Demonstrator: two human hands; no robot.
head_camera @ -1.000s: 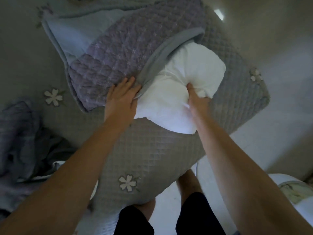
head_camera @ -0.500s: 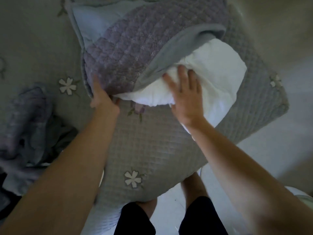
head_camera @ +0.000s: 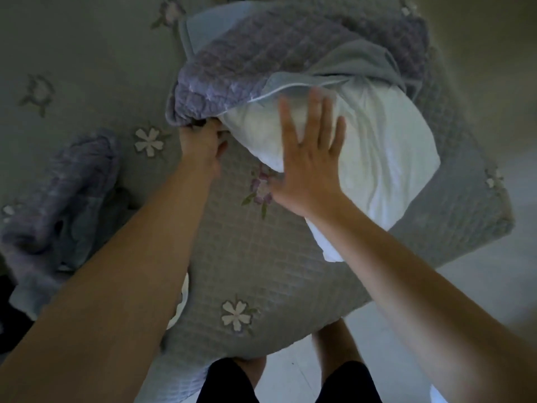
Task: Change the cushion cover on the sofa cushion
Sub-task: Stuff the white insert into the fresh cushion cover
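A white cushion insert (head_camera: 386,158) lies on the sofa seat, its far end tucked inside a purple quilted cover (head_camera: 261,68) with a blue-grey lining. My left hand (head_camera: 203,144) grips the cover's lower edge at the opening, fingers curled under the fabric. My right hand (head_camera: 311,158) lies flat with fingers spread on the near side of the white insert, just below the cover's piped edge.
The grey quilted sofa throw (head_camera: 261,271) with stitched flowers covers the seat. A second crumpled purple cover (head_camera: 61,193) lies at the left. My legs in dark shorts (head_camera: 290,382) stand on the pale floor (head_camera: 479,280) at the sofa's front edge.
My right hand has lifted its fingers and spread them over the insert. My left hand now grips the cover's edge lower down, and the cover's opening has come further over the insert.
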